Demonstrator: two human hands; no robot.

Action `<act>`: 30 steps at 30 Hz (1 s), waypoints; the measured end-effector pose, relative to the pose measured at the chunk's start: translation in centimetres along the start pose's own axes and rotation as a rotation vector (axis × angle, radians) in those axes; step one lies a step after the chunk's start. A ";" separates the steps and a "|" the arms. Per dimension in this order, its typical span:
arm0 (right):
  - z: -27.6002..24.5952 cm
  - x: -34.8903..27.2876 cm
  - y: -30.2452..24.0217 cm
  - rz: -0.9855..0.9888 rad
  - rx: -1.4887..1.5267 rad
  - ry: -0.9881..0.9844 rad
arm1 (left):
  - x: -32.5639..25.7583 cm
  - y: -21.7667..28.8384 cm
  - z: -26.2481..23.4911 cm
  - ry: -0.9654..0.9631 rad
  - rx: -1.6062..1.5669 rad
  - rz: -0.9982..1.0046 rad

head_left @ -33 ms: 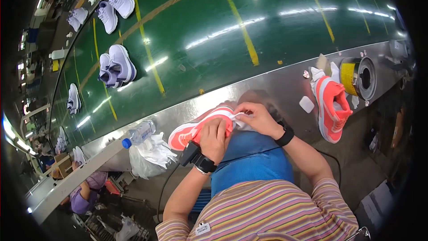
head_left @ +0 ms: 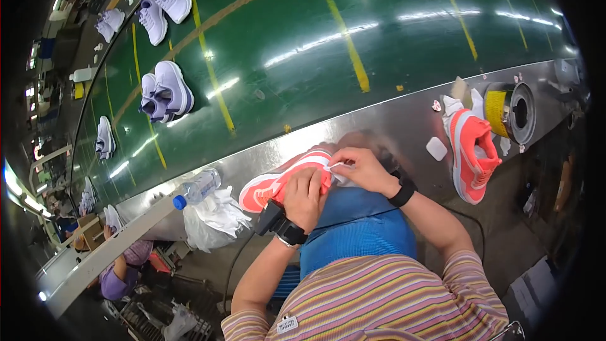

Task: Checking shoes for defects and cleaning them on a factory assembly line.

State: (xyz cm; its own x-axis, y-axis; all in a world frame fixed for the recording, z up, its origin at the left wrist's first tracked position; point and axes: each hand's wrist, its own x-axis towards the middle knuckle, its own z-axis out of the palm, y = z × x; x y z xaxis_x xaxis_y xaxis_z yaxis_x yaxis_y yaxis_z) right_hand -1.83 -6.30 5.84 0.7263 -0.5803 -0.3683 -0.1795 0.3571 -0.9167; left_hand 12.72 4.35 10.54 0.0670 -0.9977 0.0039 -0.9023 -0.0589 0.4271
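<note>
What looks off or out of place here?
Minor mess only: pink-and-white scraps lie strewn near the tin, like stray litter, and a plastic bag seems to droop over the near edge of the ledge. No spill or damage visible, though the left hand covers part of the held shoe.

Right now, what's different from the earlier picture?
Very little: the right hand's fingertips dipped slightly toward the person's body, and less white material shows beside them. The left hand stays on the coral shoe beneath it.
</note>
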 end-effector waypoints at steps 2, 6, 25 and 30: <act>0.2 0.7 0.2 0.078 -0.008 -0.024 | 0.0 -0.1 0.0 0.014 -0.028 0.010; 0.4 1.7 -0.4 0.143 -0.104 -0.046 | -0.1 0.0 -0.2 0.019 -0.058 -0.006; 1.5 -1.0 1.0 -0.175 -0.157 0.214 | -0.1 0.4 -0.5 -0.029 -0.034 -0.049; 1.4 -0.1 0.7 -0.015 -0.051 0.141 | 0.2 0.4 -0.5 -0.008 0.003 -0.024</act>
State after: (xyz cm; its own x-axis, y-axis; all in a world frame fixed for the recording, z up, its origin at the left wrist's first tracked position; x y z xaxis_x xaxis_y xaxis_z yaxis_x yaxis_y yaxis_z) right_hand -1.13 -5.01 5.45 0.6291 -0.6838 -0.3697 -0.2057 0.3122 -0.9275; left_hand 12.63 4.14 11.18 0.0856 -0.9962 -0.0141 -0.9015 -0.0834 0.4246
